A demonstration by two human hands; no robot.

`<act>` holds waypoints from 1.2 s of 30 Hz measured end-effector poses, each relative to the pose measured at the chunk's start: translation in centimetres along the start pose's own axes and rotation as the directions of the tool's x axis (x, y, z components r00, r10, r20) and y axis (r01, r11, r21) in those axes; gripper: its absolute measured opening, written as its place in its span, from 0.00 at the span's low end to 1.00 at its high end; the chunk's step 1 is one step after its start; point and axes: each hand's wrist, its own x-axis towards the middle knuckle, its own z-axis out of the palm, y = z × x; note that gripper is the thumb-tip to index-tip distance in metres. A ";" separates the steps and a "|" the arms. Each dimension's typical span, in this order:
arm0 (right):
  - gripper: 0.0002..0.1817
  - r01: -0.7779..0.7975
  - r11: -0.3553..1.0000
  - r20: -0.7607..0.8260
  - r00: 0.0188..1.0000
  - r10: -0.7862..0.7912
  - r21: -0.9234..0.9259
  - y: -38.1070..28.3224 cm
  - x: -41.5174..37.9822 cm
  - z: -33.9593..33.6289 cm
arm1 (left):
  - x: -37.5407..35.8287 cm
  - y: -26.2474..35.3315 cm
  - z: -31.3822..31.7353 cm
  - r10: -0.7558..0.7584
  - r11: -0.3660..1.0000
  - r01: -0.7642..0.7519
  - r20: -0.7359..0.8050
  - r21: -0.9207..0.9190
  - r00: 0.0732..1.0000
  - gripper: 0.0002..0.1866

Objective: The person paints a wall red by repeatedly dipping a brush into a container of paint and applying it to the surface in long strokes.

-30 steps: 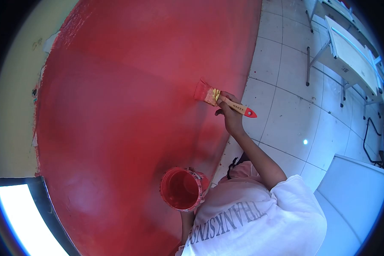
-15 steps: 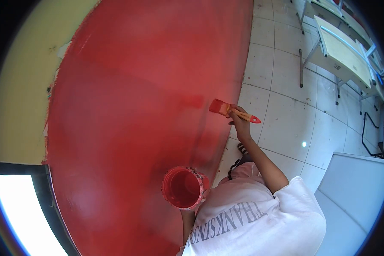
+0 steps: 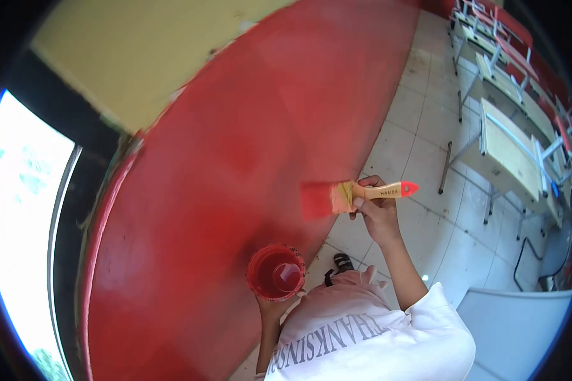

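Note:
A flat paintbrush (image 3: 377, 192) with red bristles and a wooden, red-tipped handle is in my right hand (image 3: 375, 206), whose fingers close around it near the metal band. Its bristles point left over the red wall (image 3: 203, 190); whether they touch it I cannot tell. Low in the middle, my left hand (image 3: 274, 306) holds a red paint bucket (image 3: 254, 274) from beneath, its fingers mostly hidden. The bucket's open top shows red paint inside.
Yellow wall (image 3: 140, 51) borders the red part. A bright window (image 3: 28, 190) with a dark frame is at the left. Desks (image 3: 505, 149) and chairs (image 3: 518, 54) stand at the right on the tiled floor (image 3: 419, 127). A pale grey panel (image 3: 515, 324) is lower right.
The view has turned, showing more window and furniture. My right hand and the brush sit lower in view, with the brush now nearly level. The bucket's opening has tilted and shows more paint.

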 end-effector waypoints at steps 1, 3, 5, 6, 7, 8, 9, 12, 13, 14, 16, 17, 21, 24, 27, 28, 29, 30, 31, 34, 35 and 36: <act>0.17 -0.009 1.000 0.043 0.999 0.009 0.005 -0.5 -0.5 1.0 | -0.4 -1.3 -0.6 -0.005 1.000 0.005 0.000 -0.008 1.000 0.44; 0.18 -0.033 0.999 0.128 0.991 0.031 0.012 -1.2 -1.3 2.9 | -1.1 -2.3 -1.1 0.008 1.000 -0.008 -0.024 0.024 1.000 0.43; 0.17 0.013 1.000 0.211 0.977 -0.009 -0.015 -1.3 -2.2 4.2 | -1.3 -2.1 -0.9 0.041 0.994 -0.034 -0.070 0.105 0.997 0.45; 0.16 0.064 0.997 0.242 0.969 -0.049 -0.052 -1.2 -2.6 4.8 | -1.5 -2.1 -1.0 0.046 0.995 -0.040 -0.061 0.087 0.997 0.46; 0.16 0.114 0.990 0.277 0.957 -0.086 -0.085 -1.2 -2.8 5.3 | -1.7 -2.0 -1.2 0.049 0.997 -0.045 -0.054 0.070 0.997 0.48; 0.15 0.138 0.983 0.319 0.943 -0.094 -0.118 -1.6 -3.2 6.1 | -1.9 -1.9 -1.3 0.051 0.997 -0.049 -0.050 0.053 0.997 0.49; 0.15 0.166 0.974 0.330 0.938 -0.107 -0.154 -1.7 -3.4 6.5 | -2.1 -1.6 -1.2 0.068 0.998 -0.069 -0.066 -0.013 0.996 0.50; 0.15 0.237 0.944 0.382 0.914 -0.136 -0.230 -1.8 -4.2 7.8 | -2.6 -0.4 -1.2 0.093 0.985 -0.113 -0.143 -0.132 0.985 0.51; 0.15 0.261 0.936 0.409 0.900 -0.148 -0.237 -2.2 -4.6 8.8 | -2.8 -0.2 -1.3 0.091 0.985 -0.114 -0.176 -0.128 0.980 0.49; 0.15 0.287 0.927 0.436 0.885 -0.161 -0.241 -2.5 -5.0 9.5 | -3.1 0.1 -1.4 0.089 0.986 -0.116 -0.208 -0.121 0.974 0.47; 0.15 0.315 0.906 0.543 0.831 -0.119 -0.284 -2.7 -5.4 9.6 | -3.9 0.4 -1.8 0.109 0.980 -0.143 -0.226 -0.137 0.968 0.48; 0.15 0.335 0.893 0.593 0.799 -0.101 -0.299 -2.9 -5.6 9.8 | -4.3 0.4 -1.9 0.124 0.977 -0.160 -0.232 -0.144 0.965 0.48; 0.14 0.453 0.853 0.787 0.611 -0.086 -0.258 -2.5 -6.8 13.3 | -5.7 -0.5 -2.6 0.174 0.975 -0.205 -0.277 -0.088 0.945 0.50; 0.12 0.573 0.756 0.881 0.473 0.011 -0.318 -1.4 -7.5 15.6 | -6.7 -1.4 -3.5 0.169 0.985 -0.175 -0.280 0.004 0.945 0.51; 0.11 0.621 0.682 0.901 0.412 0.136 -0.386 -0.3 -8.6 17.1 | -7.4 -0.8 -4.2 0.219 0.976 -0.201 -0.334 0.088 0.917 0.51; 0.12 0.659 0.653 0.916 0.374 0.145 -0.373 0.3 -8.9 17.3 | -7.7 -1.0 -4.3 0.221 0.975 -0.202 -0.337 0.093 0.915 0.51; 0.12 0.653 0.646 0.911 0.365 0.190 -0.396 0.7 -9.2 17.5 | -8.0 -1.2 -4.5 0.224 0.974 -0.203 -0.339 0.098 0.914 0.51; 0.12 0.647 0.637 0.905 0.358 0.232 -0.419 1.1 -9.5 17.7 | -8.3 -1.2 -4.7 0.223 0.975 -0.202 -0.342 0.097 0.913 0.52; 0.12 0.641 0.627 0.895 0.353 0.272 -0.443 1.2 -9.8 17.9 | -8.5 -1.0 -4.9 0.222 0.975 -0.200 -0.341 0.097 0.914 0.52; 0.11 0.678 0.582 0.892 0.306 0.332 -0.449 2.1 -10.2 18.4 | -9.1 -0.6 -5.4 0.231 0.973 -0.208 -0.350 0.103 0.908 0.52; 0.11 0.681 0.582 0.895 0.306 0.325 -0.445 2.4 -10.4 18.5 | -9.3 -0.5 -5.6 0.237 0.971 -0.213 -0.353 0.106 0.905 0.52; 0.10 0.684 0.581 0.897 0.309 0.318 -0.441 2.9 -10.7 18.5 | -9.5 -0.5 -5.8 0.251 0.968 -0.225 -0.359 0.112 0.899 0.51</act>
